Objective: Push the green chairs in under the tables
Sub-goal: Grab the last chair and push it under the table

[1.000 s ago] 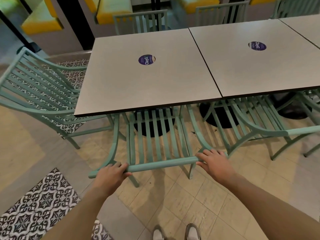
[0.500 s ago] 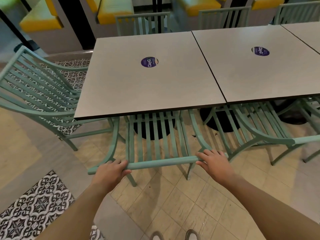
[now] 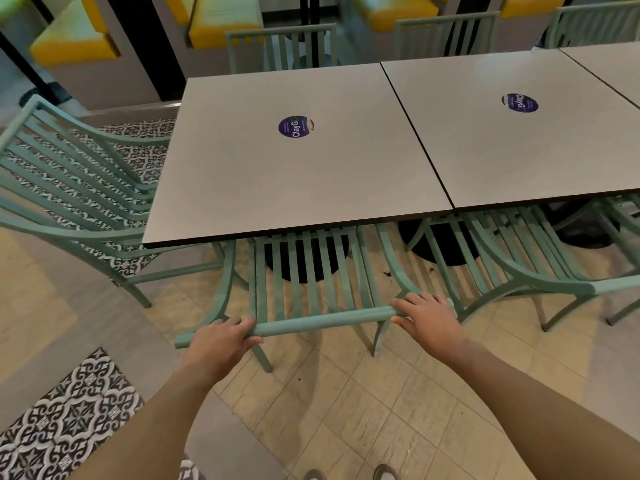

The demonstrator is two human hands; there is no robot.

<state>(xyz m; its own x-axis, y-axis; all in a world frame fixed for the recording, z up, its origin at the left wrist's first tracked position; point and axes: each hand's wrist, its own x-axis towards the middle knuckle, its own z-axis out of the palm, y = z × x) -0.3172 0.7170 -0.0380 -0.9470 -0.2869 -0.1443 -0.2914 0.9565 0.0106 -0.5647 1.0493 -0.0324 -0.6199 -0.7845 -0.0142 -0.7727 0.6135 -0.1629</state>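
We grip the top rail of the slatted mint-green metal chair (image 3: 311,271): our left hand (image 3: 218,348) curled tightly around it, our right hand (image 3: 429,320) wrapped over it. Its seat sits under the grey square laminate table (image 3: 277,181).

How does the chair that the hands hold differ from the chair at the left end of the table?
The held chair faces the table squarely with its seat under the top; the left chair stands out beside the table's end. Both hands, left and right, grip the held chair's top rail; nobody touches the left chair. Both are green and slatted.
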